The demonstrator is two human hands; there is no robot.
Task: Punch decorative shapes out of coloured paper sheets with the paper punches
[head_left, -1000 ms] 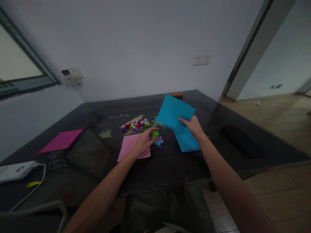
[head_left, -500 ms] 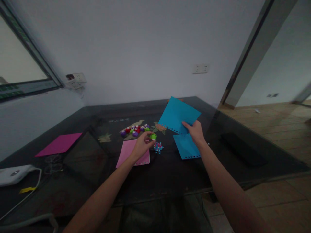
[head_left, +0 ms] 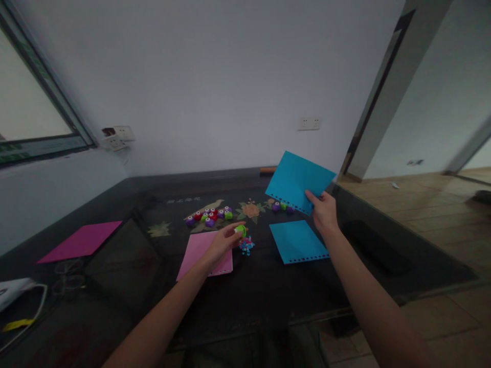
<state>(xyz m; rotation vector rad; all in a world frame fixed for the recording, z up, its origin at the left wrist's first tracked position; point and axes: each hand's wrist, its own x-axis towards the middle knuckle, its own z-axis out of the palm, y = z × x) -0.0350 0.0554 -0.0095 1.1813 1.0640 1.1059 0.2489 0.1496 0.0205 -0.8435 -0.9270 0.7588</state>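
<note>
My left hand (head_left: 224, 241) pinches a small green toy with a white part (head_left: 241, 230), just above a little pile of blue and pink bits (head_left: 246, 246). Under that wrist lies a pink sheet (head_left: 195, 250) with punched holes along its near edge. My right hand (head_left: 324, 210) grips a blue punched sheet (head_left: 301, 176) by its lower right corner, raised and tilted over the table. A second blue sheet (head_left: 299, 240) lies flat below it. Behind the raised sheet's lower edge, a few purple and green toys (head_left: 283, 207) show in part.
Several red, purple and green toys with eye-like tops (head_left: 209, 215) cluster beyond the pink sheet. A magenta sheet (head_left: 82, 240) lies at left, near a white device (head_left: 15, 292) with a cable. A dark flat object (head_left: 378, 248) rests at right. The wall (head_left: 215, 87) stands behind the table.
My right hand has moved right with the blue sheet, so the purple and green toys behind it now show. My left hand still holds the green toy near the pile. The view has shifted slightly.
</note>
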